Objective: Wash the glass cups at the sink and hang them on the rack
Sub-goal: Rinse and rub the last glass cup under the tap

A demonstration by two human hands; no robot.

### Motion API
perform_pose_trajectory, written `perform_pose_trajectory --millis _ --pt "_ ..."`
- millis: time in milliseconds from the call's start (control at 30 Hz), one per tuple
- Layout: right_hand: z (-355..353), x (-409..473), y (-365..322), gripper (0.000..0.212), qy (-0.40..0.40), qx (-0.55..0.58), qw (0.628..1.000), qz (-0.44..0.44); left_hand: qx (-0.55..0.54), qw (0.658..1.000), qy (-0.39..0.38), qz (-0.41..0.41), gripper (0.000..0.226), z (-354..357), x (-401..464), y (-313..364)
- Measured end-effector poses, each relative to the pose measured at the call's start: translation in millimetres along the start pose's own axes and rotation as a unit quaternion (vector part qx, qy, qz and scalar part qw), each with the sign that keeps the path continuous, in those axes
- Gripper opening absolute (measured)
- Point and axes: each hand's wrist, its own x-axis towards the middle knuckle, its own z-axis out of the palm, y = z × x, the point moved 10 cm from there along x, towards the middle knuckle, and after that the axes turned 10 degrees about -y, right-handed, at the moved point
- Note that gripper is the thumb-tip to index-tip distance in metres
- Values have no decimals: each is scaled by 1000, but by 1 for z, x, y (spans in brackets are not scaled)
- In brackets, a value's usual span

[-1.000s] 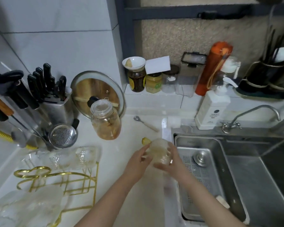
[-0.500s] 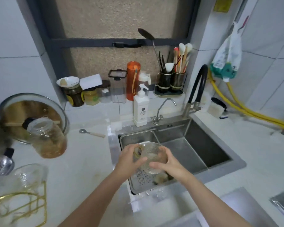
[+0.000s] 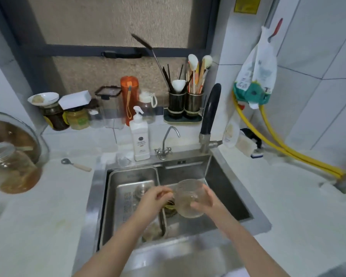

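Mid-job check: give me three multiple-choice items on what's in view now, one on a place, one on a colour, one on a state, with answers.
1. The glass cup is: A) over the sink basin B) on the windowsill C) on the rack
2. The tall bottle on the sill is: A) blue B) orange C) green
3. The black faucet is: A) running B) detached C) not running

A: both hands, left hand and right hand, hold it above the sink.
B: its body is orange.
C: no stream shows.
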Motion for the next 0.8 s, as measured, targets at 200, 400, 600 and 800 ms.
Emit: perform_pose_trajectory --millis 200,400,600,800 --pt "-38 11 18 70 15 20 1000 2 -118 981 109 -108 16 41 17 -29" --pt "-58 31 23 37 47 -3 999 14 -81 992 78 -63 32 65 42 -22" --pt "-61 49 32 45 58 -8 998 35 2 998 26 -59 48 70 70 -29" --pt "-63 66 38 47 71 -42 995 47 26 998 11 -60 44 57 95 -43"
